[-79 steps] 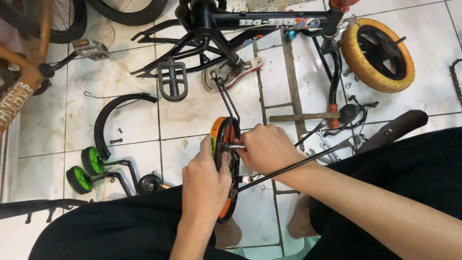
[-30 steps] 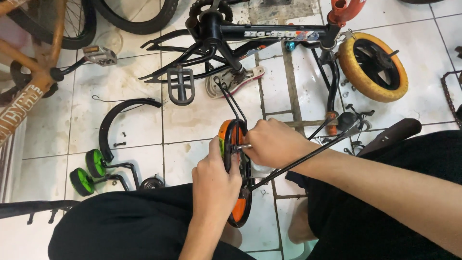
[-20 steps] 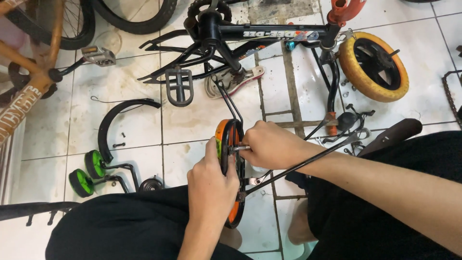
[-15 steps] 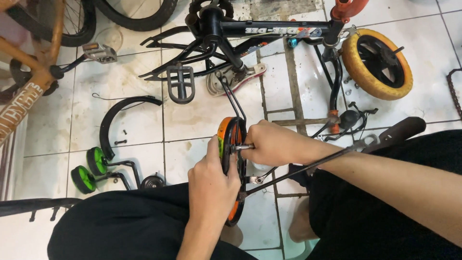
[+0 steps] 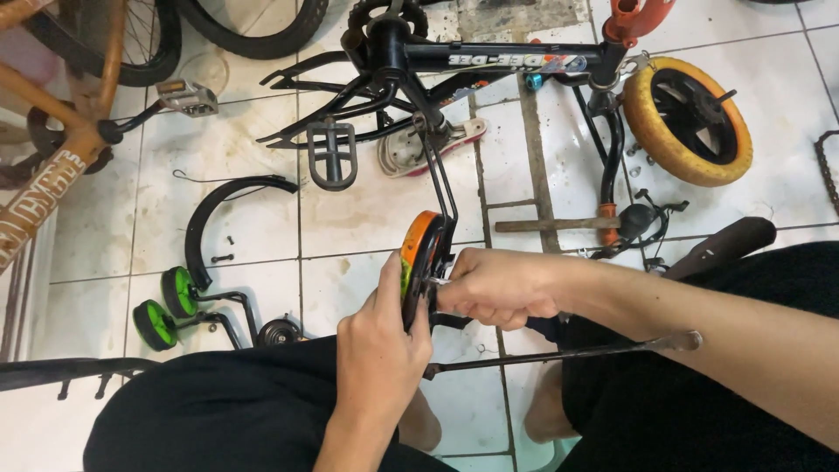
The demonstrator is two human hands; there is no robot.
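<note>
Both hands bare, left hand (image 5: 377, 354) and right hand (image 5: 498, 287), no gloves, rings or watch. Forearms bare, no sleeves in view. Black shorts (image 5: 218, 411) over both thighs. Bare foot (image 5: 546, 411) showing between the knees.

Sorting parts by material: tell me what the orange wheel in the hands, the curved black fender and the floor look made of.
Orange wheel: matte tyre, likely rubber or foam, no gloss. Curved black fender: smooth, thin, probably plastic, possibly painted metal. Floor: glazed white ceramic tiles, with grout lines and sheen under grime.
</note>
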